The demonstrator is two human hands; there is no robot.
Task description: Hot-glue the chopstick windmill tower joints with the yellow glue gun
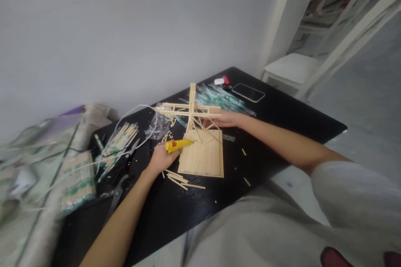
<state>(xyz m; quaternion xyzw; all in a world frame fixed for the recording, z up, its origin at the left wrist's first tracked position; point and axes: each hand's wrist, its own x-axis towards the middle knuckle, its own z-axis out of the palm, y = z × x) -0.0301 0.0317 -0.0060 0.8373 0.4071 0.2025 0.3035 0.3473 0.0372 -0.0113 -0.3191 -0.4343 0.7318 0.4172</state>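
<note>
My left hand [162, 159] is closed around a yellow glue gun [178, 145], whose nozzle points right over a flat panel [202, 158] of thin wooden sticks laid side by side. An upright stick frame [192, 110] with long crossbars and slanted braces rises at the panel's far end. My right hand [224, 119] grips this stick model from the right, behind the crossbars; its fingertips are partly hidden by the sticks. Short cut sticks [177, 178] lie by the panel's near left corner. Where the nozzle meets or clears the panel, I cannot tell.
On the black table [244, 162] lie wrapped chopsticks [122, 144], a packed bundle [77, 181], scissors [117, 194], empty wrappers [219, 98] and a phone [248, 92]. A white cord [78, 167] loops across the left side. A white chair [291, 68] stands beyond the right edge.
</note>
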